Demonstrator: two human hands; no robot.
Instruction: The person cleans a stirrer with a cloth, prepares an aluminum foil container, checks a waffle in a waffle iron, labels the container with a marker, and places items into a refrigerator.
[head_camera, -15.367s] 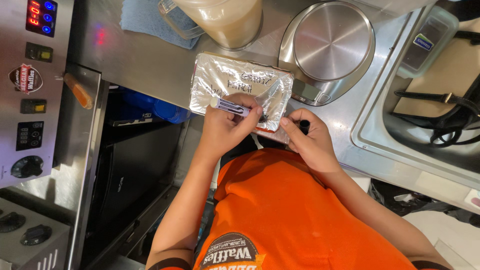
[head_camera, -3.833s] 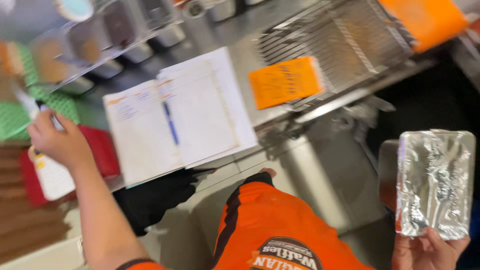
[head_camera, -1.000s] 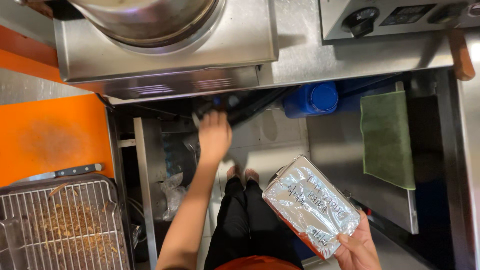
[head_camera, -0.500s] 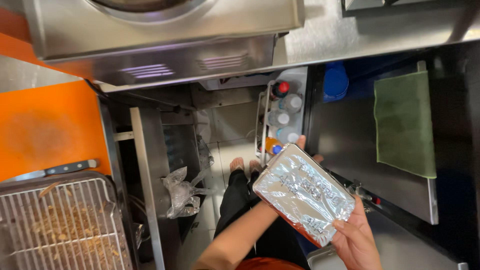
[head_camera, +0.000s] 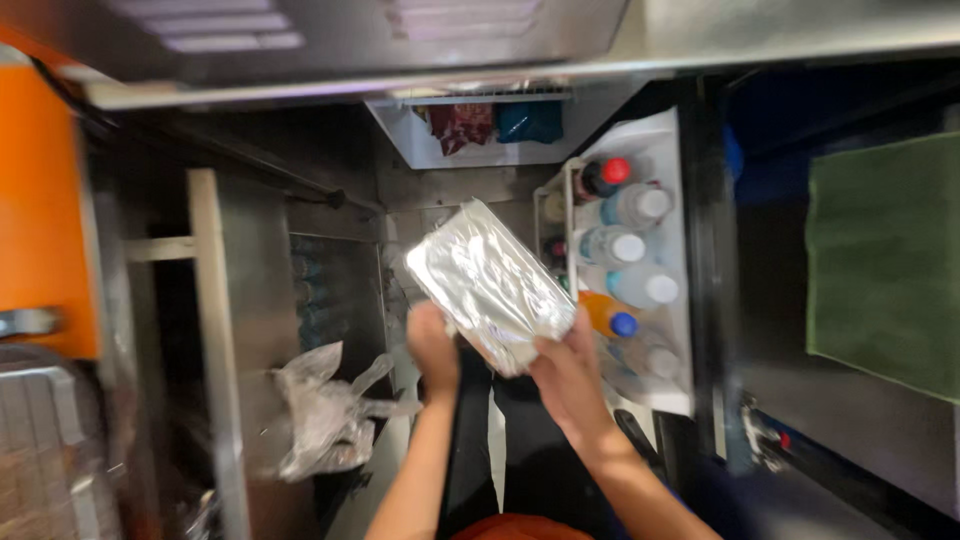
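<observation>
- The foil pack is wrapped shut, up off any worktop, in front of the open fridge door shelf of bottles.
- My left hand and right hand both have fingers clamped on it.
- It is not put down yet.

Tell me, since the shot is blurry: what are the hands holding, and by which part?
Both hold a foil-wrapped tray: left hand under its near-left edge, right hand at its near-right corner.
</observation>
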